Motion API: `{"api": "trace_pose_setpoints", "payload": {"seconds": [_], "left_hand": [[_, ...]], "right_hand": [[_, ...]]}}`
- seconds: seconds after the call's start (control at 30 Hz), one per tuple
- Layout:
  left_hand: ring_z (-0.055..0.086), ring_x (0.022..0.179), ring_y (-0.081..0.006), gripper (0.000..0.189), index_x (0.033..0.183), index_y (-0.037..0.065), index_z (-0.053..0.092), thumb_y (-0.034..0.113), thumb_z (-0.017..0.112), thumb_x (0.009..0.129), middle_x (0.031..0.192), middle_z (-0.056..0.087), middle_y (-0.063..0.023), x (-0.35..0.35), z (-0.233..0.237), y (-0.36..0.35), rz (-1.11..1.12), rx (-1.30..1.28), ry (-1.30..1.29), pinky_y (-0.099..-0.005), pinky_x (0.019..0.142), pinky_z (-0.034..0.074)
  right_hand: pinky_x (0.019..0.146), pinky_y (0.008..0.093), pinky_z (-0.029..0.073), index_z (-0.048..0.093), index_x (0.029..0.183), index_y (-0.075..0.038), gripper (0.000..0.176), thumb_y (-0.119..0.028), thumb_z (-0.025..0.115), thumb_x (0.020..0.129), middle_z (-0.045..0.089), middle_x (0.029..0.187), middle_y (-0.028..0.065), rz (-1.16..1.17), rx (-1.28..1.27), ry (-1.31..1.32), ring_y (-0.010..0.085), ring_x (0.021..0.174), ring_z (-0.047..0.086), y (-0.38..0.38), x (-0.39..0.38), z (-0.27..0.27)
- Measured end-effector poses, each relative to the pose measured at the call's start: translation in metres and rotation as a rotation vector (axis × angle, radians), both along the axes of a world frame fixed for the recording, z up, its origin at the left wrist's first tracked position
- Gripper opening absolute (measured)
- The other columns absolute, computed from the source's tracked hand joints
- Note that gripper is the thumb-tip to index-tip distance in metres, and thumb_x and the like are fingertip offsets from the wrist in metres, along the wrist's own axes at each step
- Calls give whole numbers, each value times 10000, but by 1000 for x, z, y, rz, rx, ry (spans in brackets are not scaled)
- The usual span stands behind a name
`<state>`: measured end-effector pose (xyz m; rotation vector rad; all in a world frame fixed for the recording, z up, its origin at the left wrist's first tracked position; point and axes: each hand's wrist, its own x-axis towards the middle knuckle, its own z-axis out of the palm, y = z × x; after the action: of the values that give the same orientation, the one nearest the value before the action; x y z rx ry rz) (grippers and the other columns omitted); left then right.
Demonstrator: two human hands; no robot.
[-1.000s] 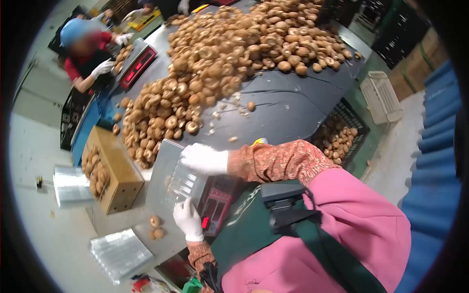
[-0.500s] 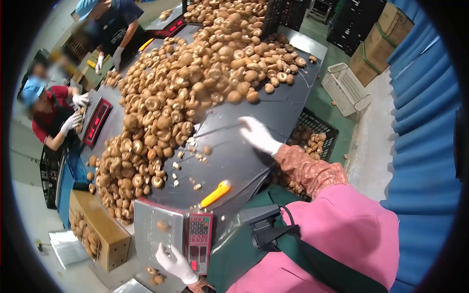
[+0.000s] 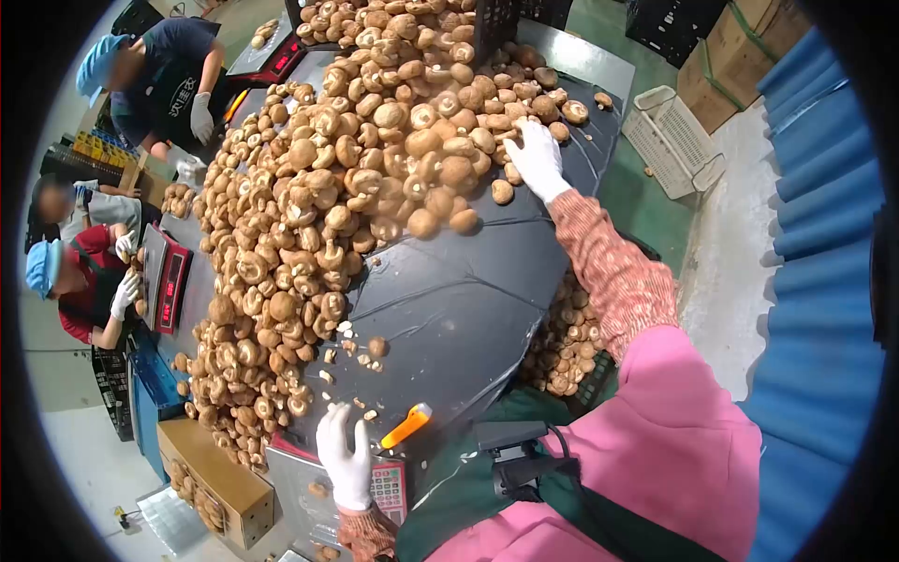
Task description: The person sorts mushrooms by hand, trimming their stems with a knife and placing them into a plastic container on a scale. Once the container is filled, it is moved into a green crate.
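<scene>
My right hand (image 3: 536, 159), in a white glove, reaches to the right edge of a large pile of brown mushrooms (image 3: 302, 153). Its fingers are stretched out and touch or nearly touch the mushrooms there. My left hand (image 3: 344, 459), also gloved, is above the scale (image 3: 300, 487) with fingers apart and nothing in it. One mushroom (image 3: 318, 489) rests on the scale's plate. Beside the left hand, a yellow-handled knife (image 3: 406, 426) lies on the dark table cover (image 3: 449, 309). A single mushroom (image 3: 377, 347) and cut stem bits (image 3: 351, 347) lie near it.
A crate of mushrooms (image 3: 567, 351) stands below the table's right edge. A cardboard box (image 3: 220, 468) is at lower left. Across the table, co-workers stand by red scales (image 3: 170, 290). A white basket (image 3: 670, 140) sits on the floor near blue curtains (image 3: 824, 234).
My right hand has moved from over the bare cover to the mushroom pile's edge. My left hand has risen from the scale plate toward the table. The view has shifted slightly.
</scene>
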<state>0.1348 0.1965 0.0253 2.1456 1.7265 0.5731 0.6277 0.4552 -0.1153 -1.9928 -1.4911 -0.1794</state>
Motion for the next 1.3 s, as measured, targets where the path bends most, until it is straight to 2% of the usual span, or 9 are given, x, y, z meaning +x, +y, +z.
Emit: {"api": "trace_pose_setpoints", "payload": {"seconds": [0.23, 0.3, 0.4, 0.67, 0.8, 1.03, 1.17, 1.23, 1.3], "left_hand": [[638, 1041, -314, 322, 1137, 42, 669, 52, 733, 822, 1134, 677, -137, 80, -3, 101, -268, 82, -20, -408, 908, 500], [638, 1041, -317, 315, 1131, 41, 671, 55, 731, 822, 1120, 678, -140, 93, -4, 118, -295, 44, -53, -404, 911, 501], [653, 1040, -297, 288, 1112, 18, 670, 4, 704, 826, 1097, 679, -143, 116, -3, 138, -312, -76, -144, -369, 928, 506], [650, 969, -182, 246, 1166, 7, 662, 110, 637, 944, 1081, 678, -101, 166, -26, 181, -339, -548, -549, -304, 846, 525], [622, 982, -98, 219, 1170, -8, 663, 81, 602, 980, 1081, 673, -30, 189, -26, 193, -161, -868, -799, -258, 893, 486], [643, 1013, -164, 429, 1388, -17, 497, 183, 562, 1014, 1286, 620, -111, 204, -55, 196, -76, -1168, -1055, -306, 909, 512], [646, 1075, -287, 568, 1475, 7, 408, 237, 600, 992, 1353, 561, -203, 220, -71, 162, -612, -1071, -720, -370, 955, 514], [646, 1078, -310, 577, 1461, 12, 426, 238, 633, 972, 1324, 568, -235, 225, -81, 139, -782, -1122, -682, -378, 953, 512], [649, 1053, -335, 576, 1437, 4, 453, 236, 660, 953, 1263, 595, -240, 222, -102, 121, -865, -1007, -570, -382, 936, 512]], "right_hand": [[815, 435, 491, 678, 1168, -171, 319, -359, 588, 927, 698, 1022, 102, 10, -156, -240, 302, 973, 629, 61, 18, 6], [700, 385, 529, 717, 1074, -107, 268, -304, 563, 975, 730, 1001, 87, 182, 210, 454, 270, 840, 685, 51, 17, 7], [774, 280, 549, 680, 1127, -36, 310, -305, 587, 1005, 717, 1052, 28, 439, -8, 1610, 119, 946, 678, 19, 13, 31], [912, 311, 542, 647, 1221, -54, 254, -158, 616, 992, 705, 1142, 50, 700, -75, 2134, 159, 1048, 669, -22, 4, 16], [885, 274, 519, 629, 1243, -15, 292, -194, 583, 1018, 699, 1154, 53, 600, 45, 2129, 138, 1055, 658, -41, -13, 20], [843, 331, 505, 627, 1240, 17, 376, -187, 669, 927, 678, 1036, 86, 592, -475, 1300, 177, 936, 632, -95, -26, 77], [857, 366, 526, 701, 1157, -59, 383, -182, 777, 803, 709, 988, 100, 1086, -1010, 613, 266, 952, 668, -111, -3, 81], [811, 365, 540, 704, 1142, -68, 413, -295, 772, 803, 721, 1014, 145, 1028, -903, 579, 295, 913, 685, -118, 9, 70], [783, 301, 547, 700, 1090, -16, 319, -135, 746, 798, 708, 1037, 130, 623, -943, 658, 187, 842, 679, -108, 21, 81]]}}
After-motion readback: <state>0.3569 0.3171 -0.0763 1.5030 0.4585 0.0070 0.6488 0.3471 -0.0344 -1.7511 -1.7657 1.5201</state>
